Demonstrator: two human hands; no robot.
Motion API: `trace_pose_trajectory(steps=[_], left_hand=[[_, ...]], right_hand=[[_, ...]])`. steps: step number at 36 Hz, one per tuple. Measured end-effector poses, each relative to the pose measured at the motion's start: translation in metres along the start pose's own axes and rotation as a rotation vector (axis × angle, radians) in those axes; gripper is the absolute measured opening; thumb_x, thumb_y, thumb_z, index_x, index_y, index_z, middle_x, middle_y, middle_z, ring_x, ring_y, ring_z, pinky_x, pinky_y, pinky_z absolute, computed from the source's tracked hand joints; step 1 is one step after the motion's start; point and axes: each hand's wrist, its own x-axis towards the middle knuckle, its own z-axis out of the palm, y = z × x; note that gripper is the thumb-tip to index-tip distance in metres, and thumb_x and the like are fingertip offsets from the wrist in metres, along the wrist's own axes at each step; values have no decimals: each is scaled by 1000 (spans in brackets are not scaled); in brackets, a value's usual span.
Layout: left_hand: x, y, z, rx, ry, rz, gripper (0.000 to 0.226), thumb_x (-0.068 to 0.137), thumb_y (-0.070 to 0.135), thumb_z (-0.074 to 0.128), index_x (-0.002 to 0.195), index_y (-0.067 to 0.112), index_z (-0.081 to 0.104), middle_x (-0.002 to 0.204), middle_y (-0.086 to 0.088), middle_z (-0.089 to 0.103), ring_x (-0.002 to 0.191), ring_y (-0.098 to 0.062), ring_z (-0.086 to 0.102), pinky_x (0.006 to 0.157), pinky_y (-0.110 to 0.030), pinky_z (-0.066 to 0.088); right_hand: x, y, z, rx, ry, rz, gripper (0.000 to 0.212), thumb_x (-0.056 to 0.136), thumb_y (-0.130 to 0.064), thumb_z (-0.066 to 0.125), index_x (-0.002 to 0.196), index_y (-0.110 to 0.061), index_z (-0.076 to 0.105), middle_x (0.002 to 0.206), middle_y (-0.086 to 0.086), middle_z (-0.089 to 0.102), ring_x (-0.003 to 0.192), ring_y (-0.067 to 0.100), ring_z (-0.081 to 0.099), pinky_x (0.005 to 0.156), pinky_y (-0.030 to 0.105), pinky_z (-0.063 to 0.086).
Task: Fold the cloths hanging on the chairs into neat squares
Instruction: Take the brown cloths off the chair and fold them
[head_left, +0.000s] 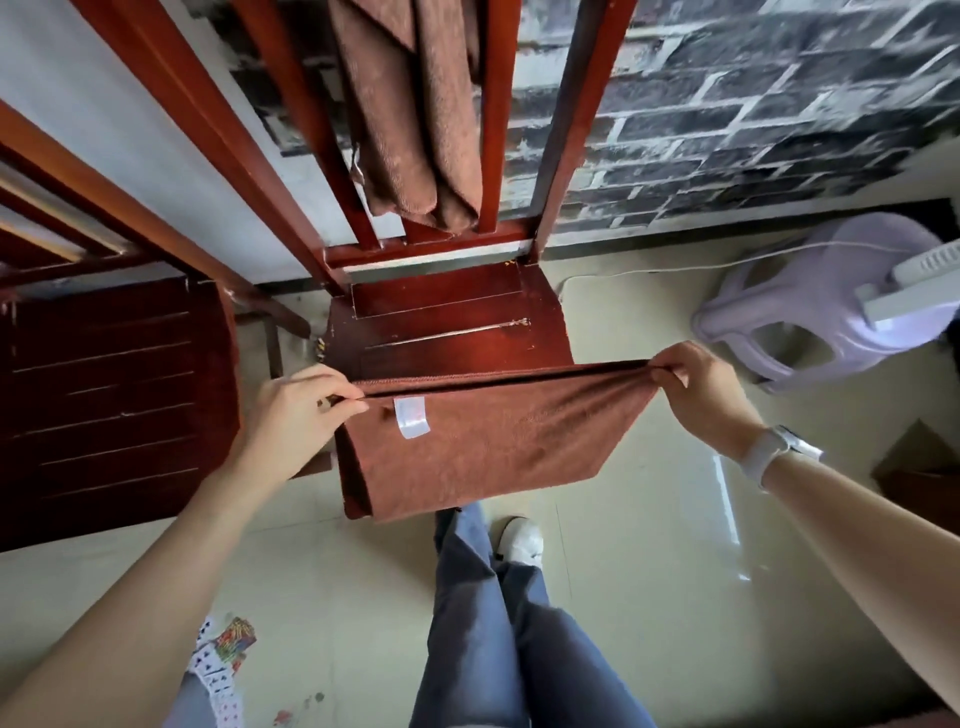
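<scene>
A brown cloth (498, 441), doubled over with a white label near its top left, hangs stretched in the air in front of a red wooden chair (452, 317). My left hand (298, 410) pinches its upper left corner. My right hand (701, 395), with a white watch on the wrist, pinches the upper right corner. The cloth's lower part hangs below the front edge of the seat. A second brown cloth (415, 114) is draped over the chair's back, hanging between the slats.
Another dark red chair (109, 400) stands to the left. A lilac plastic stool (810, 312) with a white device and cable sits at the right by a brick-pattern wall. Playing cards (223, 660) lie on the tiled floor. My legs and a white shoe are below.
</scene>
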Motion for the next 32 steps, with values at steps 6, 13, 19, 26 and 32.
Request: trace_pose_trajectory(steps=[6,13,19,26,32], left_hand=[[-28,40,-28,45,28,15,8,72,16,75,78,11,72,79,10,61,68,-17,59,73,-6,36],[-36,80,-67,111,139,110,12,69,15,77,76,8,70,76,9,61,73,-4,52,75,-11,35],[-34,112,-107,113,264,99,7,74,16,74,77,11,70,75,8,62,71,-12,56,68,-15,36],[-34,141,-148,69,335,93,20,75,16,74,93,17,66,71,6,56,68,-18,53,70,-28,42],[-34,143,-172,106,361,274,14,73,12,74,87,9,74,76,31,51,66,-4,47,62,-21,40]], right_hand=[[-31,-3,-47,-81,102,-160,12,85,1,57,91,-1,67,90,14,64,85,35,61,77,33,40],[-44,-18,-104,-153,242,-322,12,87,-1,55,94,-3,65,91,12,64,82,35,60,75,34,40],[-47,-35,-155,-149,315,-471,22,85,-1,59,105,-4,67,95,14,66,85,33,63,79,40,46],[-43,-55,-197,-141,424,-573,19,81,-8,55,87,0,70,81,15,66,68,33,63,70,37,50],[-40,-70,-218,-127,479,-631,15,79,-2,56,85,1,70,80,13,66,66,28,63,69,25,45]])
